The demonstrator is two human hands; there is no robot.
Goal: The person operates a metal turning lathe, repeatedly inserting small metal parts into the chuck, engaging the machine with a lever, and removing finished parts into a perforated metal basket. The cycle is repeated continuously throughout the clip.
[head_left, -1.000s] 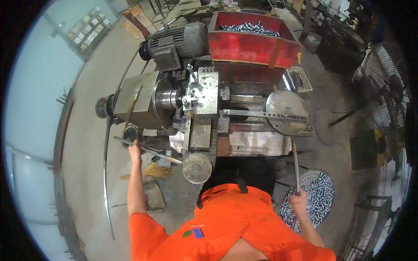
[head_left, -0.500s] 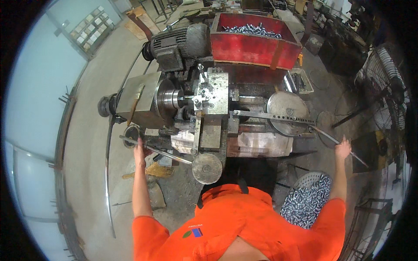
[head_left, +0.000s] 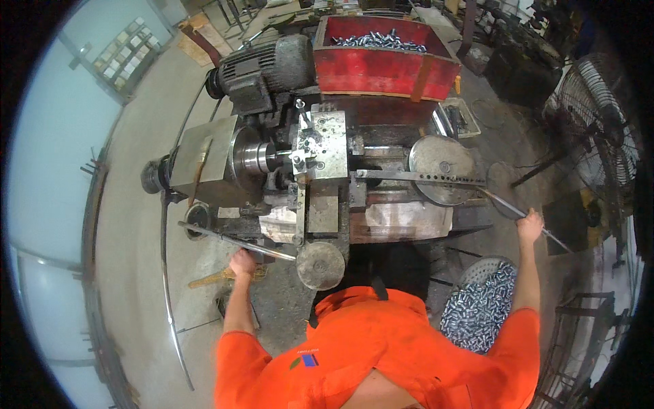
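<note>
My right hand [head_left: 530, 226] is closed around the long metal lever rod [head_left: 505, 203] on the right of a lathe-like machine [head_left: 324, 146]. That rod joins a drilled flat bar [head_left: 422, 178] passing over a large round disc [head_left: 443, 153]. My left hand [head_left: 242, 263] has its fingers curled, just below the left lever rod [head_left: 225, 236] and seemingly off it; whatever it may hold is hidden. The left rod runs to a smaller round disc [head_left: 320, 266] at the machine's front. A cylindrical chuck [head_left: 257, 158] faces the steel tool block [head_left: 328, 144].
A red bin [head_left: 381, 71] of small metal parts stands behind the machine, beside an electric motor [head_left: 262, 71]. At my lower right is a basket [head_left: 485, 271] heaped with similar metal parts [head_left: 475, 315]. A brush [head_left: 200, 167] lies on the headstock; a fan [head_left: 599, 119] stands far right.
My left hand has come away from the left rod's outer end, moving down and to the right, with its fingers now curled. My right hand stays on its rod. The view has shifted slightly.
</note>
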